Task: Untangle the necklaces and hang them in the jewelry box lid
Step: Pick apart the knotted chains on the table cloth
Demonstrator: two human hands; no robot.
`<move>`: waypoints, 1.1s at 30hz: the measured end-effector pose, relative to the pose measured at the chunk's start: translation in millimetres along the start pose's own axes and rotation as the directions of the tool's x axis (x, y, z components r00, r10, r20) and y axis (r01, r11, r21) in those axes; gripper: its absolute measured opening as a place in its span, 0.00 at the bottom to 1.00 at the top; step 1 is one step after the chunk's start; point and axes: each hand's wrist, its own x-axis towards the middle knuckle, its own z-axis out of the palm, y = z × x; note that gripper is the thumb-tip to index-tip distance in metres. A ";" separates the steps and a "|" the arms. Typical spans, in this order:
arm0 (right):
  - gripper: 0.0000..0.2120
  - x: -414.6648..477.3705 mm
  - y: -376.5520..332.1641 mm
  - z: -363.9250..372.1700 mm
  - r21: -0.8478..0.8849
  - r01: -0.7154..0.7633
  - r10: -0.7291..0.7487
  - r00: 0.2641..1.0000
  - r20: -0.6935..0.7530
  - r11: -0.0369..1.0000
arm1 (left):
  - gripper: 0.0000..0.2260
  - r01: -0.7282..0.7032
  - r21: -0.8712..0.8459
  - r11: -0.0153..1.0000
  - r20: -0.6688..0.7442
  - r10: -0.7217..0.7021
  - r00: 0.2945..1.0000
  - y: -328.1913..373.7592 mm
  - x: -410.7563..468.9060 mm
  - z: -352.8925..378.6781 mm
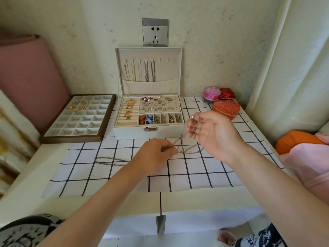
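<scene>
We hold the tangled necklaces [180,140] just above the checked cloth [195,168]. Our left hand [156,150] pinches one strand low, and our right hand [211,134] lifts another, fingers curled round it. We should ease the strands apart gently, never yank. The lid [149,86] stands open against the wall, with spare hooks on its right. The cloth covers a white tabletop [26,175].

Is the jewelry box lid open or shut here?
Open. The jewelry box lid stands upright against the wall, its lining and hung necklaces facing the camera; the compartments below lie exposed.
</scene>
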 end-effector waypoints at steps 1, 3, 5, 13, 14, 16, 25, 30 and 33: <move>0.10 0.0 -0.8 -1.0 0.043 0.003 -0.003 1.000 0.000 0.999 | 0.09 0.035 -0.118 0.992 0.015 -0.033 0.999 1.6 -0.6 -0.8; 0.10 0.8 -2.6 -4.2 0.134 0.010 -0.009 1.000 -0.003 0.991 | 0.11 0.092 -0.356 0.930 0.085 -0.066 0.994 4.9 -1.2 -4.2; 0.10 3.0 -4.6 -7.8 0.198 0.007 -0.004 1.000 -0.017 0.980 | 0.10 0.130 -0.527 0.840 0.147 -0.061 0.987 5.7 -1.6 -8.7; 0.09 4.4 -10.5 -20.3 0.088 -0.053 0.058 0.997 -0.055 0.995 | 0.10 0.118 -0.153 0.981 0.059 -0.111 0.992 11.4 -5.2 -29.9; 0.11 5.3 -9.8 -20.7 0.025 -0.042 0.044 0.996 -0.074 0.999 | 0.10 0.117 -0.168 0.979 0.054 -0.109 0.993 12.8 -6.2 -31.6; 0.15 9.7 -5.2 -22.2 -0.207 0.009 -0.042 0.987 -0.155 0.978 | 0.10 0.137 -0.205 0.969 0.021 -0.135 0.991 15.3 -8.1 -34.8; 0.22 12.0 7.9 -32.2 -0.974 0.215 -0.331 0.927 0.178 0.078 | 0.06 0.187 -0.078 0.979 -0.233 -0.201 0.952 -5.6 3.1 -44.4; 0.18 7.8 8.9 -29.6 -0.903 0.024 -0.097 0.993 0.073 -0.430 | 0.05 0.106 0.221 0.970 -0.173 -0.068 0.983 -12.7 -2.3 -55.3; 0.28 6.0 8.7 -25.0 -0.881 -0.024 -0.105 0.994 0.029 -0.473 | 0.14 -0.004 0.340 0.940 -0.101 0.041 0.994 -18.6 -5.6 -61.9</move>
